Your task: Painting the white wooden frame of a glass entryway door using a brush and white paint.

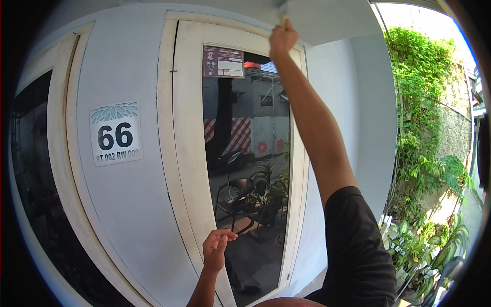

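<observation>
My right arm reaches high overhead, and my right hand (284, 39) is closed round the pale handle of a paintbrush (284, 19). The brush's greyish head is blurred and lies against or just below the light grey ceiling (332, 20), above the door's top. Lower down, my left hand (216, 248) is in front of the door's glass (250, 204), near its left frame. Its fingers are curled in toward the thumb, and nothing shows in them. A cream door frame (186, 128) surrounds the dark, reflecting glass.
A printed notice (223, 62) is fixed to the upper glass. On the pale blue wall at left hangs a white house-number plate (117, 133), beside another cream frame (61, 117) with dark glass. Leafy climbing plants (417, 92) and potted plants (424, 256) line the right side.
</observation>
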### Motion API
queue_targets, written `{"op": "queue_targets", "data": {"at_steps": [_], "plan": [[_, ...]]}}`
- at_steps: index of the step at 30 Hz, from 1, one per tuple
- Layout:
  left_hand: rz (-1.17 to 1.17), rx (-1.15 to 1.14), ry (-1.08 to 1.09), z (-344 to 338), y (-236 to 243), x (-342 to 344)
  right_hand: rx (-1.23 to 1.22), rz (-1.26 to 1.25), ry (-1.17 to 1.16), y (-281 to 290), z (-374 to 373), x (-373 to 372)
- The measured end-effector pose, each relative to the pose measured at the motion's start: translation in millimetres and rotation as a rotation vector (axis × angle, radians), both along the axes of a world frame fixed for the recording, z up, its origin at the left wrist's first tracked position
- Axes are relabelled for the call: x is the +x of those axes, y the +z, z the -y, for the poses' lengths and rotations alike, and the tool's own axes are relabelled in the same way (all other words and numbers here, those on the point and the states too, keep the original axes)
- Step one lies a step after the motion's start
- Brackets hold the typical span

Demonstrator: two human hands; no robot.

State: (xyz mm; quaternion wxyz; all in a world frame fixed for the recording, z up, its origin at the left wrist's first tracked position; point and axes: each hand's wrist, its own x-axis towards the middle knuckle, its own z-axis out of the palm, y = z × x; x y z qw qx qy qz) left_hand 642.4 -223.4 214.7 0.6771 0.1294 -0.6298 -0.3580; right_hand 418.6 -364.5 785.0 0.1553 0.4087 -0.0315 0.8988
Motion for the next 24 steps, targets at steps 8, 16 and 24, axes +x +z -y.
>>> {"op": "queue_targets", "data": {"at_steps": [8,16,24], "plan": [[-0.003,0.015,0.047,-4,0,-2,0.082,-0.47,-0.105,-25,-54,95],[-0.008,0.036,0.143,-13,-9,18,0.123,-0.137,-0.157,-19,6,-52],[-0.002,0.065,0.163,-19,-12,21,0.101,0.268,-0.004,-47,72,-119]]}}
